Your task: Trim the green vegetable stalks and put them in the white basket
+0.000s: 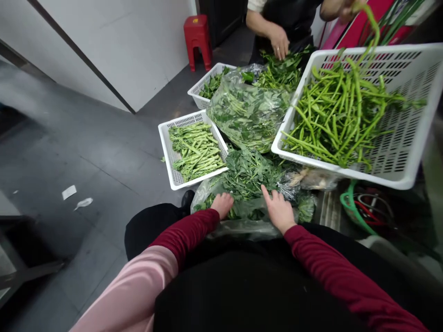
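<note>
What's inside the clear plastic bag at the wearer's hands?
A heap of leafy greens lies in the plastic bag, some leaves showing through its film. Whatever lies beneath the top leaves is covered and cannot be seen.

Near bag (242,227): on my feed it looked like thin, clear plastic, glossy and crinkled.
Leafy greens (254,168): they seemed matt to me, rough and ruffled.
Right basket (398,152): I saw white plastic, smooth along the rim, slotted through the walls.
Long stalks (335,115): their skin looked smooth, with a soft sheen.
Stool (197,32): I read it as smooth red plastic.
Right sleeve (328,263): it was wrinkled cloth, matt.
Floor (104,157): it appeared smooth, with a dull sheen.
</note>
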A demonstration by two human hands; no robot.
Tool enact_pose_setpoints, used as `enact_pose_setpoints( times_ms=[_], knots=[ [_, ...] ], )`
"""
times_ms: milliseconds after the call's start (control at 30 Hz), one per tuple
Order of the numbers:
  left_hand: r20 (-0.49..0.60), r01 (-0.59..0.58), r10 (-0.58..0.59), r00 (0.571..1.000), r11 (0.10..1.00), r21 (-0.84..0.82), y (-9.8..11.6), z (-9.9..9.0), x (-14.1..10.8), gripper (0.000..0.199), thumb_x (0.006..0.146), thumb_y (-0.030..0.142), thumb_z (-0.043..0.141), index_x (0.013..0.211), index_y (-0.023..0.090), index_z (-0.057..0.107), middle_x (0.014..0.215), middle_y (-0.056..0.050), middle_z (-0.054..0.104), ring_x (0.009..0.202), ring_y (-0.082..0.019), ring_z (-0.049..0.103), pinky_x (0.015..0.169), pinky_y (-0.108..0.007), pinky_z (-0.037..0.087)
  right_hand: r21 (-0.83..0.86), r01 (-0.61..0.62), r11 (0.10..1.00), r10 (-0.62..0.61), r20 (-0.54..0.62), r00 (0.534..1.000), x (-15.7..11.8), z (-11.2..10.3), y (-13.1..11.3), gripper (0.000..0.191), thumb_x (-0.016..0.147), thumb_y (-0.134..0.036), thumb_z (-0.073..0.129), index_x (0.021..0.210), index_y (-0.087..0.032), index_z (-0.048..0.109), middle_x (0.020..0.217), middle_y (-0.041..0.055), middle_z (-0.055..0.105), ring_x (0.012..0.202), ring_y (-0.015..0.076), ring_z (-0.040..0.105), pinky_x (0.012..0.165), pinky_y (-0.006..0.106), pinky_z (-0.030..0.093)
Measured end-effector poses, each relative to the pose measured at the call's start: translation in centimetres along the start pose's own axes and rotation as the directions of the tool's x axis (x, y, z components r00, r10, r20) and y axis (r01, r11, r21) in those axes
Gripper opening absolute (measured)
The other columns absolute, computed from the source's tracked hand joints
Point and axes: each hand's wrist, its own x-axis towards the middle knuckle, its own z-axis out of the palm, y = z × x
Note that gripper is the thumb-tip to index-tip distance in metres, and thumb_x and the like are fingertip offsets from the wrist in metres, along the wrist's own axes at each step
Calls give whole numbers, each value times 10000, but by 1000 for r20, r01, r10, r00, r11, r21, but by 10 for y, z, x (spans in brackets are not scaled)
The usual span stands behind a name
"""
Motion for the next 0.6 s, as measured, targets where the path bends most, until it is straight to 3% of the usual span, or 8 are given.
enact_pose_setpoints(
  times_ms=[67, 133, 200, 267, 367, 433, 533, 600],
  knots=[
    [-26, 103, -103, 994, 995, -18, -19, -3, 13, 379, 863, 131, 283, 1213, 136, 429, 1229, -201, 410, 1153, -287, 356, 892, -488, 293, 58, -77, 995, 70, 111, 991, 9, 9, 7, 492, 803, -134, 346, 1294, -137, 347, 1212, 225, 414, 1062, 311, 459, 763, 411, 420],
    [14, 198, -198, 980, 979, -42, -43, -2, 20, 361, 862, 132, 302, 1192, 142, 450, 1201, -183, 447, 1141, -275, 373, 907, -489, 276, 143, -156, 977, 104, 318, 942, 18, 20, 16, 368, 788, -140, 374, 1123, -114, 523, 1116, 213, 509, 999, 284, 510, 756, 366, 418],
    [91, 266, -260, 961, 962, -68, -67, 0, 24, 279, 863, 166, 352, 1067, 129, 538, 1049, -142, 548, 1050, -238, 457, 891, -443, 317, 219, -212, 952, 100, 432, 896, 27, 29, 22, 356, 776, -107, 361, 1077, -129, 551, 968, 168, 598, 875, 222, 572, 709, 288, 421],
    [152, 309, -293, 944, 947, -94, -84, 3, 25, 247, 867, 242, 388, 983, 116, 565, 931, -95, 582, 930, -194, 523, 840, -397, 379, 337, -279, 899, 131, 401, 907, 32, 29, 21, 372, 783, -106, 329, 1095, -136, 530, 913, 130, 624, 816, 186, 584, 700, 251, 412],
    [179, 342, -317, 931, 930, -134, -90, 2, 22, 296, 859, 271, 403, 1075, 104, 518, 959, -107, 570, 886, -182, 542, 789, -356, 418, 639, -346, 687, 134, 357, 925, 22, 9, 6, 295, 805, -213, 315, 942, -133, 564, 843, 83, 625, 779, 180, 567, 700, 250, 404],
    [161, 330, -304, 939, 930, -164, -85, 1, 16, 389, 812, 203, 465, 1192, 125, 444, 1083, -147, 522, 988, -209, 506, 821, -339, 402, 801, -283, 527, 12, 326, 945, -1, -14, -8, 263, 801, -305, 342, 783, -152, 555, 720, 33, 590, 699, 166, 537, 651, 243, 398],
    [122, 330, -310, 943, 921, -209, -78, -2, 0, 567, 743, 126, 526, 1279, 212, 361, 1292, -159, 349, 1137, -257, 396, 878, -374, 373, 929, -208, 306, -172, 269, 948, -44, -45, -22, 282, 783, -403, 401, 666, -170, 508, 586, -24, 478, 565, 121, 443, 546, 219, 348],
    [105, 371, -356, 928, 895, -249, -78, -5, -8, 463, 772, 131, 488, 1228, 194, 436, 1311, -180, 313, 1154, -288, 371, 876, -424, 374, 939, -294, 178, -133, 319, 939, -65, -58, -20, 279, 755, -429, 442, 660, -172, 496, 519, -51, 390, 475, 93, 347, 468, 210, 280]
  ],
)
